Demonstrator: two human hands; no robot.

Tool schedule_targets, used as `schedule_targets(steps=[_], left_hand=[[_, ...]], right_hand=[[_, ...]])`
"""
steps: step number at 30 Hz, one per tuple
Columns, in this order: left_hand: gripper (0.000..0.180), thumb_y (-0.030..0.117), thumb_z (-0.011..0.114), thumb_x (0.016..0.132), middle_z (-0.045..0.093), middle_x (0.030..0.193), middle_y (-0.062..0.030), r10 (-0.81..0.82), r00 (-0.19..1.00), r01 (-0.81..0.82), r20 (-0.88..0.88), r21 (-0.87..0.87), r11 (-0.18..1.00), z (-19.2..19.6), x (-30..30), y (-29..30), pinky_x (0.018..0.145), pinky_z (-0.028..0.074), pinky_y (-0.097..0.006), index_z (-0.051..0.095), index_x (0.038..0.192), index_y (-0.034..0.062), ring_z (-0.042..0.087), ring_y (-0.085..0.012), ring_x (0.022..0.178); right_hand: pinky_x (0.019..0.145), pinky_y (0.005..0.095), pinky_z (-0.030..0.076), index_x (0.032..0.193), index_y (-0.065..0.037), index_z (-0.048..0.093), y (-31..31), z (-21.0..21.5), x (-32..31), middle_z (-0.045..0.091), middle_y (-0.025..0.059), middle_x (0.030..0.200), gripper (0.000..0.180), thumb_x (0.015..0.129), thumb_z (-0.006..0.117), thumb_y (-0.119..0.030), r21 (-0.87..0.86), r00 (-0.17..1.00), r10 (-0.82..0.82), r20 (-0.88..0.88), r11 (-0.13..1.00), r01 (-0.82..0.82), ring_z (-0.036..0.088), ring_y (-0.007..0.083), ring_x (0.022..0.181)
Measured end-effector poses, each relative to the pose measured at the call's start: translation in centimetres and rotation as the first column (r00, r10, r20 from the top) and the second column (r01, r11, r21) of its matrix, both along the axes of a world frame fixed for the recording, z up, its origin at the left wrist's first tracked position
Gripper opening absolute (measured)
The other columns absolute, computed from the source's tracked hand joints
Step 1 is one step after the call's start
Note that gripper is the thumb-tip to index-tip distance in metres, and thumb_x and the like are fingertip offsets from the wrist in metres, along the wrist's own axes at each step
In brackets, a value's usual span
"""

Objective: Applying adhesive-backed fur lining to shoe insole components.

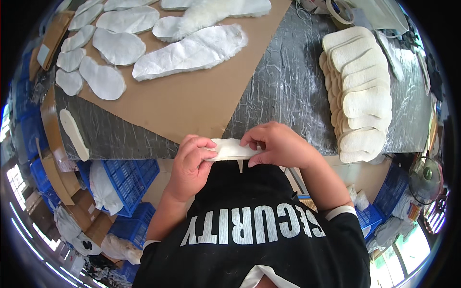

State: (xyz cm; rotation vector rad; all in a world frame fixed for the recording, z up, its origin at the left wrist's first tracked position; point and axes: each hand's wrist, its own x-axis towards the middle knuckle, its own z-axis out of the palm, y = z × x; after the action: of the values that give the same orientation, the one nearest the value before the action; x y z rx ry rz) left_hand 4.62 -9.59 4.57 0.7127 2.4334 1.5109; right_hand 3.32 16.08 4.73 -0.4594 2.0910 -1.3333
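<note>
Between my two hands, at the table's near edge, is a cream insole [229,149], seen almost edge-on. My left hand [192,161] pinches its left end between fingers and thumb. Its right end is gripped by my right hand [271,144], with the fingers curled over the top and the thumb at the front. A small pale strip hangs just below the insole. Ahead to the left, several white-backed fleece insoles [192,52] lie spread on a brown cardboard sheet [192,105]. To the right stands an overlapping stack of cream insoles [360,91].
The table [283,81] has a dark, crinkled covering. A single narrow insole [74,134] lies near its left edge. Tape rolls [340,12] sit at the far right. Blue crates [129,182] stand below on the left, and a fan [425,180] is at the lower right.
</note>
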Motion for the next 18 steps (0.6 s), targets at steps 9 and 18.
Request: schedule_targets(steps=[9, 18], left_hand=[[0.025, -0.007, 0.072, 0.075, 0.059, 0.111, -0.0139, -0.017, 1.000, 0.016, 0.021, 0.049, 0.999, 0.2, -0.6, 0.9, 0.081, 0.049, -0.035, 0.062, 0.093, 0.0065, 0.059, -0.0284, 0.095], [0.020, -0.003, 0.075, 0.075, 0.061, 0.099, -0.0083, -0.025, 0.999, 0.025, -0.039, -0.003, 1.000, -0.3, -1.4, 2.0, 0.071, 0.050, -0.032, 0.068, 0.092, 0.0067, 0.059, -0.0252, 0.086]], right_hand=[[0.067, 0.0344, 0.047, 0.092, -0.001, 0.067, -1.9, -2.4, 0.3, 0.063, 0.0121, 0.078, 0.015, 0.083, 0.069, -0.013, -0.191, 0.977, -0.126, 0.171, 0.969, 0.158, 0.061, 0.0242, 0.072], [0.069, 0.0255, 0.043, 0.087, -0.002, 0.061, -1.6, -2.2, -0.6, 0.056, 0.0020, 0.080, 0.009, 0.092, 0.062, -0.010, -0.167, 0.887, -0.089, 0.454, 0.969, 0.183, 0.049, 0.0076, 0.076]])
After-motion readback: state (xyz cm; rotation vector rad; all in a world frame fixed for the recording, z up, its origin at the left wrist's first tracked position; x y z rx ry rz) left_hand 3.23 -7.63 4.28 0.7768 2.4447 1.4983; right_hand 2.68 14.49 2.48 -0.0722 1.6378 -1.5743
